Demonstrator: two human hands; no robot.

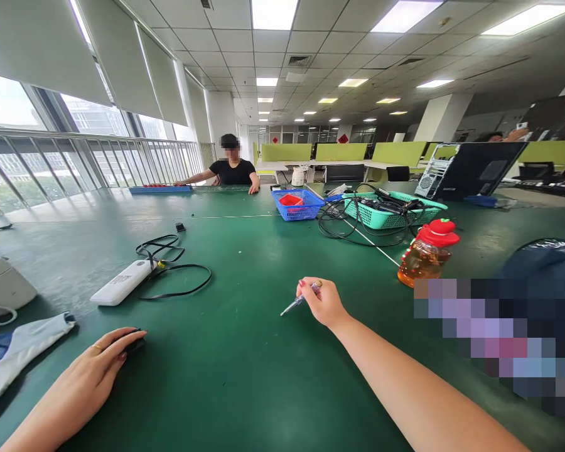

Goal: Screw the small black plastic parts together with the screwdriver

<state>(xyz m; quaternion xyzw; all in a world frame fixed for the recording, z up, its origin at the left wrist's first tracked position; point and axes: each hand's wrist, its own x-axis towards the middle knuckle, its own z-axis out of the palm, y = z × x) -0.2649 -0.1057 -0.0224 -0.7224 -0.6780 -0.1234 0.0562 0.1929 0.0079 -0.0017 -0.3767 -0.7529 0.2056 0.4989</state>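
In my right hand (321, 302) is a small screwdriver (292, 306) with a clear handle, held in closed fingers above the green tabletop (245, 376). Its tip points down and to the left. At the lower left, my left hand (91, 373) rests on the table with its fingers closed over a small black object (136, 343). Most of that object is hidden under the fingers, so I cannot make out its kind. A white power strip (125, 284) with a black cable (181, 267) lies beyond my left hand.
A red-lidded bottle (426, 254) stands at right, near a green basket of cables (381, 218) and a blue basket (299, 212). Cloth (23, 345) and a white device (4, 285) lie left. A person (233, 166) sits across the table near a blue tray (160, 189).
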